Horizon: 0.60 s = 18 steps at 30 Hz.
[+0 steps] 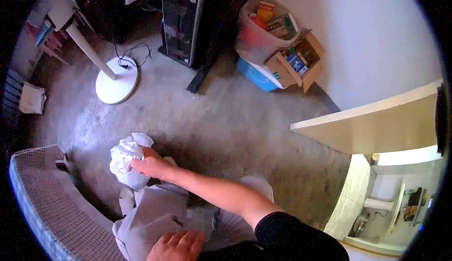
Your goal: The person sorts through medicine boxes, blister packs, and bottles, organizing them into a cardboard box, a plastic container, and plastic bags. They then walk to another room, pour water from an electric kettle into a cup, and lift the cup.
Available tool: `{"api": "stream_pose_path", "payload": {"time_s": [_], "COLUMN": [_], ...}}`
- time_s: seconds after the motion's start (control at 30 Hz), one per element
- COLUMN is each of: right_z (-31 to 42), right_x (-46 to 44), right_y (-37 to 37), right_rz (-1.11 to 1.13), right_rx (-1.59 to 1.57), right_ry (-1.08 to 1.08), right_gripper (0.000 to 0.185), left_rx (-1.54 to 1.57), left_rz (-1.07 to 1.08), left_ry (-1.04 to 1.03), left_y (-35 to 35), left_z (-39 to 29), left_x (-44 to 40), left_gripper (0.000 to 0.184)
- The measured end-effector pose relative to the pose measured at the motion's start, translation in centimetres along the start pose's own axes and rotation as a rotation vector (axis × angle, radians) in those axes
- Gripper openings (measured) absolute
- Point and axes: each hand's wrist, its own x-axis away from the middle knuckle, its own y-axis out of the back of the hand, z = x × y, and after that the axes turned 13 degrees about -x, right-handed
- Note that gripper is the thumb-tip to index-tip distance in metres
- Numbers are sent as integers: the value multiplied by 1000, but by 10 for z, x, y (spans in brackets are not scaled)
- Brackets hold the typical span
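My right hand (148,163) is closed around a crumpled white cloth or bag (126,159), held above the floor in front of my legs. Its exact material is hard to make out. From the lower right, the bare forearm and black sleeve reach across the grey trousers (155,209). At the bottom edge, my left hand (176,247) lies on the trousers, fingers side by side, with nothing seen in it; part of it is outside the view.
A white round stand base (117,79) with cables is at upper left. A black tower (181,23) stands behind. Boxes fill a bin (256,44) and a carton (310,56). A cloth-covered seat (47,190) is at left, a pale door (376,124) at right.
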Motion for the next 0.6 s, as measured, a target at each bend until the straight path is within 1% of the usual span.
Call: {"api": "stream_pose_path", "payload": {"time_s": [0.07, 0.13, 0.2, 0.27, 0.33, 0.47, 0.5, 0.53, 0.57, 0.6], "right_z": [34, 101, 157, 223, 277, 393, 424, 455, 490, 520], "right_x": [8, 36, 65, 98, 118, 124, 122, 123, 121, 118], "right_y": [-1, -4, 2, -2, 3, 26, 39, 42, 47, 51], "right_rz": [24, 84, 99, -15, -89, -178, -147, -129, -236, -228], "right_rx": [-121, -109, -10, 33, 78, 126, 155, 321, 263, 349], "right_ry": [69, 87, 111, 269, 509, 799, 846, 965, 1024, 1127], "right_gripper": [13, 13, 12, 13, 15, 14, 8, 12, 14, 13], "left_rx": [6, 7, 23, 31, 35, 59, 69, 78, 75, 73], "left_rz": [-17, -77, -106, -122, -128, -51, -33, -15, -25, -33], "left_ry": [4, 7, 7, 4, -1, 9, 14, 18, 11, 2], "left_y": [-2, -4, -4, -2, 1, 5, 6, 8, 9, 10], "left_z": [1, -1, -2, -2, -2, -6, -7, -8, -9, -9], "left_x": [2, 2, 3, 4, 5, 5, 4, 3, 3, 3], "left_gripper": [38, 38, 39, 39, 39, 38, 38, 37, 37, 37]}}
